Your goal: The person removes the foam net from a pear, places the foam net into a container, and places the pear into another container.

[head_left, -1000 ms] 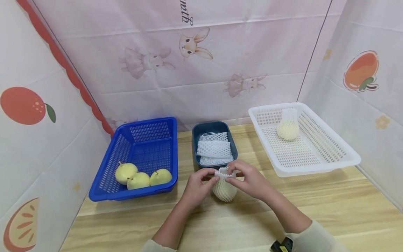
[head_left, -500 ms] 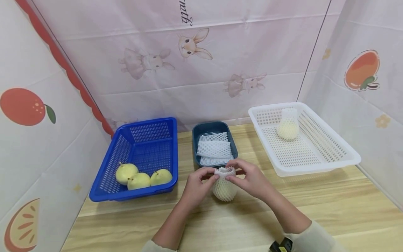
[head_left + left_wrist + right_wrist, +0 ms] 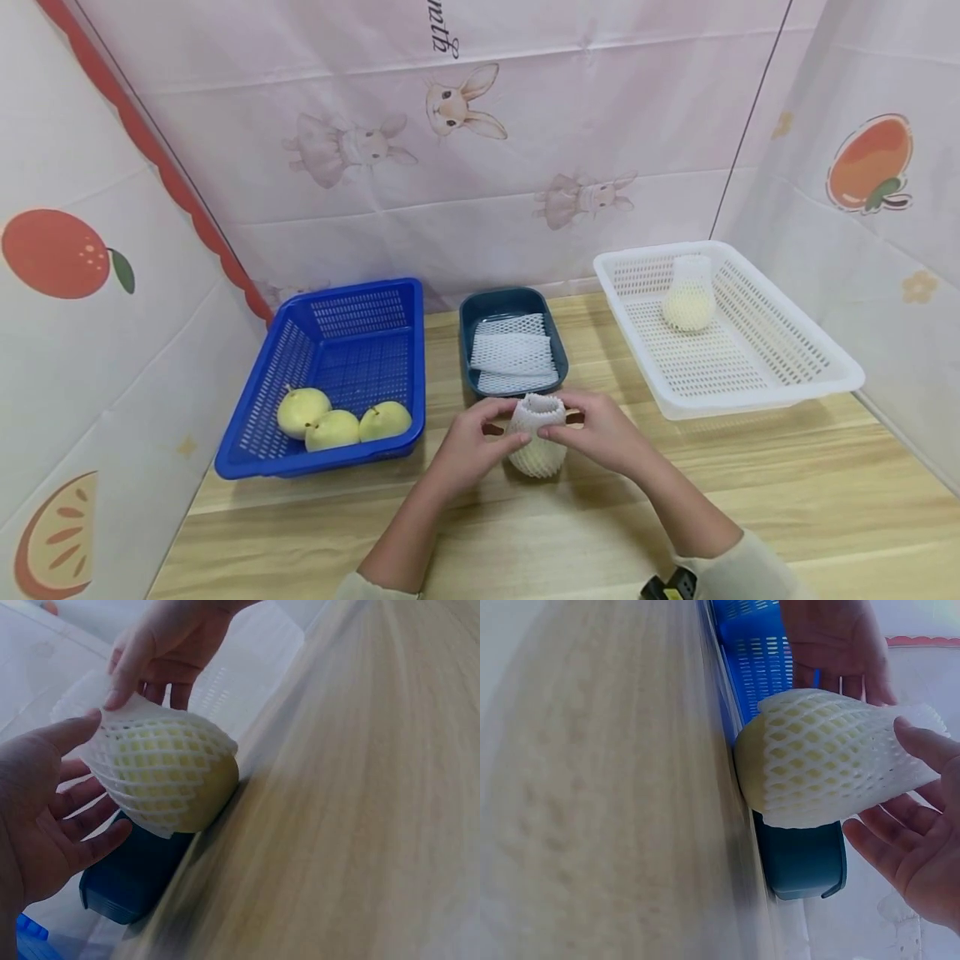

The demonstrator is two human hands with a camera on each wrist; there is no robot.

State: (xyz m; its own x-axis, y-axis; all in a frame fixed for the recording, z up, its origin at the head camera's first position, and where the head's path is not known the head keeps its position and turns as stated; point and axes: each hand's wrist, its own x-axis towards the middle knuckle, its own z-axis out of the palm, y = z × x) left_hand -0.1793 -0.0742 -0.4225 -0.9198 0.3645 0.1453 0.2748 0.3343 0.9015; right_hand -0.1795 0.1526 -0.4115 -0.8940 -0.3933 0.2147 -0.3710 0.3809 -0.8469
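Note:
A pale yellow pear (image 3: pixel 217 793) stands upright on the table, wrapped in a white foam net (image 3: pixel 538 450). Its bare lower end shows in both wrist views, below the net's edge. The net's open top rises above the fruit. My left hand (image 3: pixel 474 442) holds the net's left side between thumb and fingers near the top. On the opposite side my right hand (image 3: pixel 603 433) pinches the net the same way, its thumb in front. In the right wrist view the lower fingers of the right hand (image 3: pixel 922 840) spread apart beside the net.
Just behind the hands is a dark teal box (image 3: pixel 560 354) with folded foam nets (image 3: pixel 510 354). A blue basket (image 3: pixel 225 450) at left holds several bare pears (image 3: pixel 332 430). The white basket (image 3: pixel 757 400) at right holds one netted pear (image 3: pixel 688 307).
Both hands have slid from the net's top rim a little lower along its sides. The net's top now stands taller above the fingers. The baskets and the box have stayed put.

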